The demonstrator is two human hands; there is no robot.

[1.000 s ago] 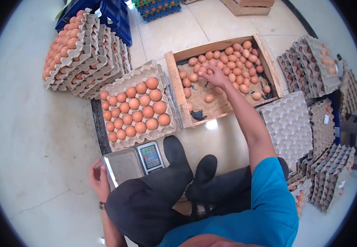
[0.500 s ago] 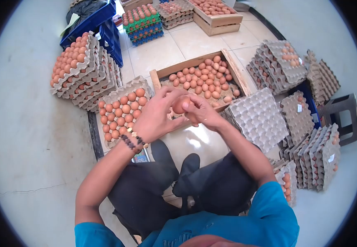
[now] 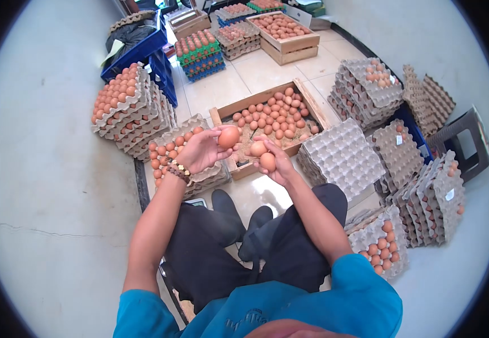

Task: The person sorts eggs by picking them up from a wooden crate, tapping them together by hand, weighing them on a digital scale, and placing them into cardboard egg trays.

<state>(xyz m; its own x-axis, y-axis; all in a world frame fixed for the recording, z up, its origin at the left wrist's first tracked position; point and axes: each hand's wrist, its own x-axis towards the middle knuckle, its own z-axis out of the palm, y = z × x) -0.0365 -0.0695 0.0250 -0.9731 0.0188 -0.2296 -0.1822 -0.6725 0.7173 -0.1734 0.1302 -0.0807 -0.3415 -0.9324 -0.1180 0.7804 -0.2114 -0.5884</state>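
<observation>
My left hand (image 3: 202,152), with beaded bracelets at the wrist, closes its fingertips around a brown egg (image 3: 228,137). Beside it, my right hand (image 3: 280,167) cradles two more eggs, one paler egg (image 3: 258,149) and one darker egg (image 3: 267,162). Both hands are raised over the near edge of a shallow wooden crate (image 3: 313,104), where many brown eggs (image 3: 278,115) lie on a grainy bedding. Under and left of my left hand, a stack of cardboard egg trays (image 3: 202,181) carries eggs on top, partly covered by the hand and forearm.
Bare grey egg trays (image 3: 343,155) are stacked right of the crate. A tall stack of filled trays (image 3: 131,115) stands left, near blue plastic crates (image 3: 162,79). More trays (image 3: 368,93) and a grey stool (image 3: 467,146) are at right. Another wooden crate (image 3: 292,50) sits behind.
My hands, close together around an egg before, have moved apart. One egg now shows in the left and two in the right. The view has shifted slightly.
</observation>
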